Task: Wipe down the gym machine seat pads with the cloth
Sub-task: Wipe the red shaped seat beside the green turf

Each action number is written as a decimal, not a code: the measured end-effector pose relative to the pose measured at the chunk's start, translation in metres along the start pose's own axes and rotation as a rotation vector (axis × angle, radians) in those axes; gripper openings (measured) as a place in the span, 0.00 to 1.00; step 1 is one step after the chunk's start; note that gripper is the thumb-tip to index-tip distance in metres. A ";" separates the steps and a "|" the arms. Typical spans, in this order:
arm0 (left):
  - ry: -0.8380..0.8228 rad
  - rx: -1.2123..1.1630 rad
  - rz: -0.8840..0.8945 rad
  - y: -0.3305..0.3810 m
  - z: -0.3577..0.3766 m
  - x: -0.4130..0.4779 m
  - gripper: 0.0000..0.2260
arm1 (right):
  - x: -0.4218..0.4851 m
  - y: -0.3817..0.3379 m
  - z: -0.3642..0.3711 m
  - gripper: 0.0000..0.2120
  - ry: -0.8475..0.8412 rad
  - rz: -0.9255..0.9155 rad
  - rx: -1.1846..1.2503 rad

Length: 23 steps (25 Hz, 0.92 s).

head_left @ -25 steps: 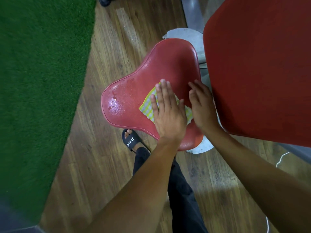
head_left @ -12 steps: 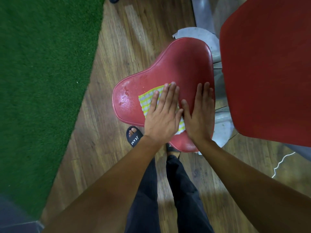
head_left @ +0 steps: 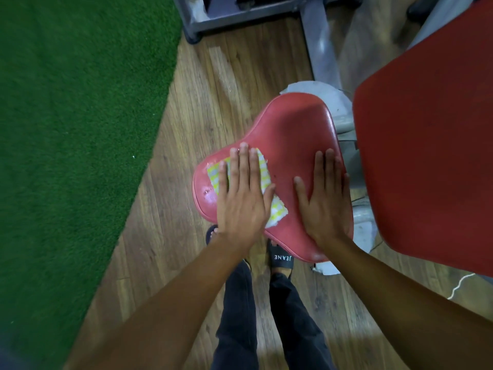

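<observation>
Crowding the seat pad (head_left: 290, 134) stood a back pad (head_left: 426, 156). Both hands lay flat, fingers extended: the left hand (head_left: 241, 193) had slid the cloth (head_left: 266, 180) leftward; the right hand (head_left: 324, 201) braced bare.

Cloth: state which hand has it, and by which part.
Neither hand grips it. The left hand presses the cloth flat on the seat pad, palm over its middle; the right hand rests on bare pad.

Cloth (head_left: 262, 173) on seat pad (head_left: 290, 129), left side

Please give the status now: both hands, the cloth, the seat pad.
Left hand flat on yellow checked cloth, pressing it onto red vinyl seat pad. Right hand flat on bare pad, bracing. Droplets near pad's left edge. Nothing in the way.
</observation>
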<state>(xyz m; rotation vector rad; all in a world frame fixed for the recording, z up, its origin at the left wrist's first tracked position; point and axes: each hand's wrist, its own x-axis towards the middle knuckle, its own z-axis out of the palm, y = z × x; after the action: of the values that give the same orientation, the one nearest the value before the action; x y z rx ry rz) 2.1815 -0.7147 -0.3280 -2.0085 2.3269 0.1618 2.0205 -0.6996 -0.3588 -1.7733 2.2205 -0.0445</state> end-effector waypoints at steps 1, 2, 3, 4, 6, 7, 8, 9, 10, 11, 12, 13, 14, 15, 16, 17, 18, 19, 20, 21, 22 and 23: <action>0.004 -0.002 -0.047 0.007 0.000 -0.003 0.29 | 0.001 0.005 -0.001 0.33 -0.014 -0.005 0.002; 0.006 -0.012 -0.074 0.012 0.001 -0.003 0.29 | 0.001 0.006 -0.002 0.33 -0.016 -0.004 -0.003; 0.007 -0.025 -0.084 0.014 0.002 -0.003 0.28 | 0.002 0.003 -0.005 0.32 -0.001 -0.010 -0.012; 0.006 -0.034 -0.085 0.015 0.002 -0.002 0.28 | 0.004 -0.003 -0.007 0.30 0.022 -0.036 -0.017; 0.005 -0.027 -0.079 0.014 0.002 0.000 0.27 | 0.008 -0.017 -0.008 0.27 0.028 -0.131 0.027; 0.008 -0.019 -0.073 0.013 0.001 0.000 0.27 | 0.009 -0.023 -0.007 0.27 0.012 -0.165 0.050; 0.009 -0.013 -0.063 0.012 0.001 -0.001 0.27 | 0.009 -0.027 -0.005 0.27 -0.004 -0.180 0.048; 0.011 -0.006 -0.046 0.011 0.002 -0.001 0.27 | 0.009 -0.029 -0.003 0.27 -0.012 -0.177 0.024; 0.012 0.001 -0.023 0.007 0.003 -0.001 0.27 | 0.010 -0.029 0.000 0.27 -0.015 -0.165 0.000; 0.012 0.006 -0.005 0.001 0.003 0.001 0.27 | 0.010 -0.030 0.002 0.27 -0.017 -0.152 -0.012; 0.012 0.010 0.005 -0.007 0.002 0.003 0.27 | 0.009 -0.031 0.002 0.28 -0.020 -0.144 -0.011; 0.017 0.011 0.006 -0.015 0.000 0.005 0.27 | 0.009 -0.031 0.001 0.28 -0.021 -0.140 -0.002; 0.022 0.010 -0.004 -0.023 -0.001 0.006 0.27 | 0.008 -0.032 -0.001 0.28 -0.022 -0.140 0.010; 0.027 0.010 -0.018 -0.030 -0.003 0.007 0.27 | 0.008 -0.032 -0.001 0.28 -0.022 -0.140 0.021; 0.023 0.008 -0.030 -0.037 -0.004 0.009 0.28 | 0.008 -0.032 -0.002 0.28 -0.022 -0.137 0.029; 0.012 0.005 -0.037 -0.042 -0.005 0.012 0.28 | 0.008 -0.033 -0.002 0.28 -0.019 -0.130 0.032; -0.001 0.000 -0.040 -0.047 -0.006 0.015 0.28 | 0.008 -0.035 -0.001 0.27 -0.012 -0.119 0.029; -0.012 -0.005 -0.044 -0.051 -0.006 0.019 0.28 | 0.008 -0.037 -0.001 0.27 -0.006 -0.108 0.020; -0.023 -0.013 -0.054 -0.055 -0.006 0.023 0.28 | 0.008 -0.041 -0.002 0.27 -0.006 -0.099 0.008; -0.031 -0.026 -0.068 -0.057 -0.006 0.028 0.28 | 0.008 -0.045 -0.002 0.27 -0.011 -0.093 -0.002; -0.038 -0.039 -0.085 -0.058 -0.007 0.033 0.28 | 0.009 -0.047 -0.002 0.27 -0.016 -0.089 -0.010; -0.043 -0.049 -0.106 -0.058 -0.007 0.038 0.27 | 0.009 -0.049 -0.001 0.27 -0.021 -0.087 -0.014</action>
<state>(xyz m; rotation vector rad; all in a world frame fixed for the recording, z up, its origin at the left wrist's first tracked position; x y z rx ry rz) 2.2337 -0.7609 -0.3274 -2.1229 2.2053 0.2562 2.0648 -0.7195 -0.3493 -1.8688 2.1336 -0.0287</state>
